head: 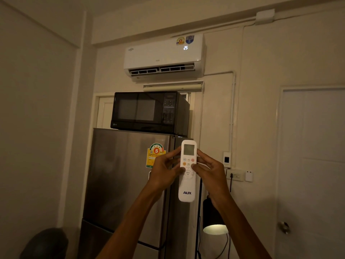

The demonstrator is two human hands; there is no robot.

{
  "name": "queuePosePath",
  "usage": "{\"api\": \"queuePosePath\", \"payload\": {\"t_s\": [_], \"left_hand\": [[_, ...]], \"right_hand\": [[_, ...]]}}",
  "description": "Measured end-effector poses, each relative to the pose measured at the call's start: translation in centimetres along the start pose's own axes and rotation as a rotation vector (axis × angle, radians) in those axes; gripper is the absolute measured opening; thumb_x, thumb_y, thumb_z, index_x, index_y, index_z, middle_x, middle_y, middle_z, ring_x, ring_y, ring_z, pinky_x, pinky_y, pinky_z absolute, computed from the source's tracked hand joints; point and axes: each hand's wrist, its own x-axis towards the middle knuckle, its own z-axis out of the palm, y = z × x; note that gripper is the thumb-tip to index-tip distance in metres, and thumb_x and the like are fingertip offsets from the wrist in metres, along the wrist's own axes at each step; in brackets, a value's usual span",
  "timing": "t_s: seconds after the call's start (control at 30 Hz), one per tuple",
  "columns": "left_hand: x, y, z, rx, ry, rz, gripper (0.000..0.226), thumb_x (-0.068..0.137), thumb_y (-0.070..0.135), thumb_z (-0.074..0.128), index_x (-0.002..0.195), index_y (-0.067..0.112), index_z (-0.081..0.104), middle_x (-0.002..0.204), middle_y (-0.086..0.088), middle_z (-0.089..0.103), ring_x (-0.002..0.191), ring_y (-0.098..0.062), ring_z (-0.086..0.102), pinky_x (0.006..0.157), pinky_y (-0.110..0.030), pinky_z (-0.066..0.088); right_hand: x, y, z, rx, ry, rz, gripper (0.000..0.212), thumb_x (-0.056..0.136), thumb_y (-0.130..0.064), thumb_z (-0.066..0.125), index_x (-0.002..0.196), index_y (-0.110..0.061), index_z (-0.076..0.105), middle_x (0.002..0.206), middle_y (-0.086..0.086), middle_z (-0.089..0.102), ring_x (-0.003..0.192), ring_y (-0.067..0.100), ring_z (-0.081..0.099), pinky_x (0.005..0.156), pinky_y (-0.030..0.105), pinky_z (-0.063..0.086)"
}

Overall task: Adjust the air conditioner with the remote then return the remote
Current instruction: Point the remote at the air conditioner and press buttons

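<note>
Head view: remote is held upright between both hands, in front of the fridge and well below the AC. Long axis runs near vertical, screen end up, aimed roughly toward the AC; logo end hangs free below the hands. Left hand is clamped on the left edge at mid-body, fingertips reaching up beside the screen; its thumb appears to rest near the dial's left side. Right hand is clamped on the right edge, thumb laid across the buttons just above the dial. Both grips are closed on the remote; neither hand is free. Right thumb is judged the pressing digit, being nearer the button cluster. AC display is lit and louvre is seen open, so the unit is judged running and the adjust step is under way, not finished. Which button is under the thumb cannot be told. Next move turns on keeping the top end pointed up at the AC while pressing. Return spot for the remote is not identified here. Containers: microwave sits on the fridge, door shut, contents not visible; fridge shut too.
</note>
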Motion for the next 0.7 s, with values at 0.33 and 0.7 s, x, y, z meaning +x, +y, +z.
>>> {"api": "queuePosePath", "payload": {"t_s": [0.33, 0.7], "left_hand": [[0.14, -0.38, -0.14, -0.01, -0.031, 0.022, 0.058, 0.079, -0.004, 0.065, 0.127, 0.024, 0.049, 0.104, 0.02, 0.057, 0.083, 0.021, 0.059, 0.064, -0.007, 0.053], [-0.12, -0.09, -0.51, -0.023, -0.059, 0.029, 0.062, 0.079, -0.003, 0.065, 0.129, 0.029, 0.046, 0.106, 0.025, 0.056, 0.088, 0.016, 0.06, 0.066, -0.008, 0.054]], "right_hand": [[-0.2, 0.05, -0.65, -0.058, -0.132, -0.031, 0.063, 0.08, 0.005, 0.063, 0.134, -0.017, 0.042, 0.128, 0.011, 0.059, 0.105, 0.017, 0.063, 0.071, 0.015, 0.057], [-0.22, -0.13, -0.71, -0.077, -0.172, -0.062, 0.066, 0.078, 0.005, 0.065, 0.126, -0.033, 0.039, 0.128, 0.008, 0.059, 0.116, 0.022, 0.059, 0.078, 0.018, 0.055]]}}
